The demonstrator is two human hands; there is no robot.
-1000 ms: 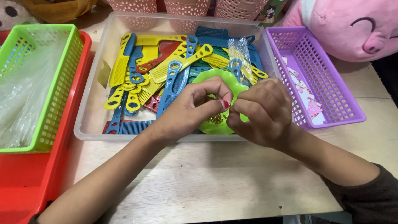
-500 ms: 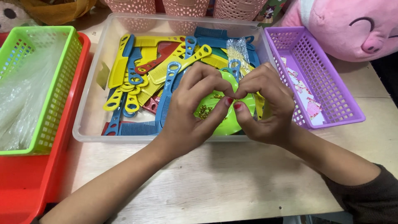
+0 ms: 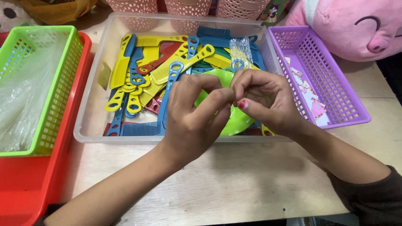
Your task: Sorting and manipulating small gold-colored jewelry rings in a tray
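Fingertips of both hands meet over a bright green plastic piece (image 3: 234, 121), a rounded, dish-like thing that sits at about 5 o'clock inside the clear plastic bin (image 3: 90, 125) on the table (image 3: 234, 184). The left hand (image 3: 194, 117) comes up from 7 o'clock, its fingers curled and pinched towards the right hand (image 3: 261, 100), which enters from 4 o'clock with thumb and forefinger closed together; something very small seems nipped between them, too tiny to tell. The green piece lies directly beneath both hands, its long axis hidden, neither hand clearly nearer. Yellow, blue and red combs (image 3: 142, 79) fill the bin towards 10 o'clock. A purple basket (image 3: 356, 113) stands at 3 o'clock, a green basket (image 3: 63, 96) at 9 o'clock.
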